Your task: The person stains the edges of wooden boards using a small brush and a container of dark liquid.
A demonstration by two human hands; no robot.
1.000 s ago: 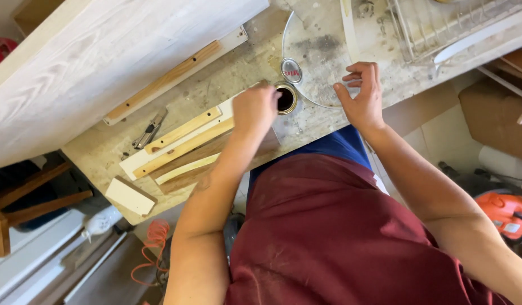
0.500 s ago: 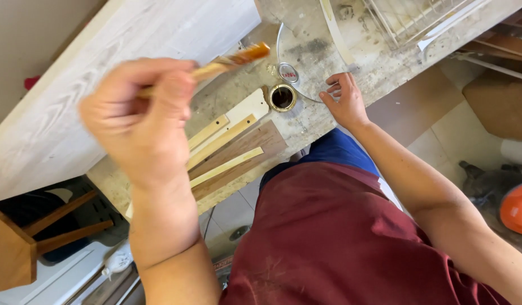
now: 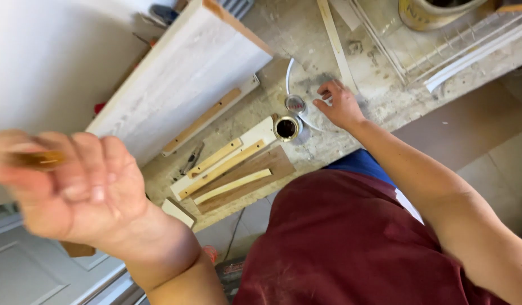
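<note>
Left hand (image 3: 74, 192) raised close to the lens, blurred, fingers curled round a brown brush handle (image 3: 32, 160); bristles out of sight. Probably light and stiff, possibly slick with stain; best pinched low on the handle. Right hand (image 3: 340, 104) down flat on the desk (image 3: 385, 96), fingers loosely spread, holding nothing, just beside a small round lid (image 3: 295, 103). Open stain tin (image 3: 287, 128) near the desk's front edge, small, likely tippy, liquid inside. Wood strips (image 3: 227, 169) lying alongside.

- Left hand (image 3: 74, 189) raised close to the camera, blurred, fingers (image 3: 94, 169) curled shut, forearm bent upward.
- Right hand (image 3: 340, 104) stretched forward, palm down, fingers loosely spread.
</note>
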